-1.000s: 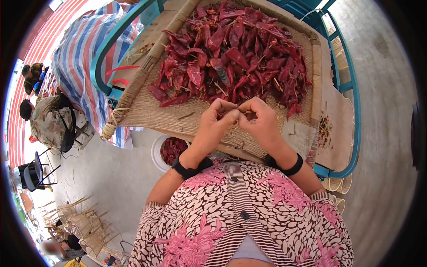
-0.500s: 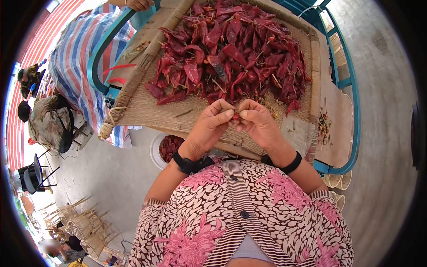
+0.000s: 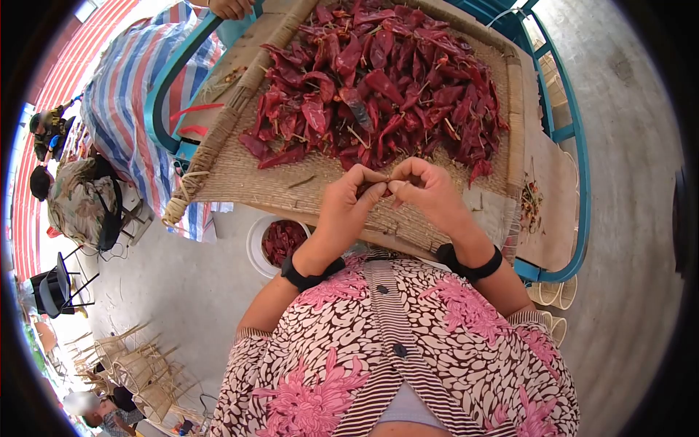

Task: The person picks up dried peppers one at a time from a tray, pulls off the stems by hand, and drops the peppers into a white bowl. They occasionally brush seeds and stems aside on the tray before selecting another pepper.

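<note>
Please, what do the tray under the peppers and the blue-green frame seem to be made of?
The tray looks like matt woven plant fibre, perhaps straw: its surface is ribbed, its rim wrapped. The frame seems smooth painted metal, judging by slim bent bars.

Peppers (image 3: 386, 95) lie on the tray (image 3: 251, 186), scraps (image 3: 531, 204) right of it, a bucket (image 3: 254, 244) by its near edge

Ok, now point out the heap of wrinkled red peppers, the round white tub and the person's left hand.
Heap of wrinkled red peppers (image 3: 381, 87), head view: the middle of the heap.
Round white tub (image 3: 254, 246), head view: the left part of its rim.
Left hand (image 3: 347, 200), head view: the back of the hand.
</note>
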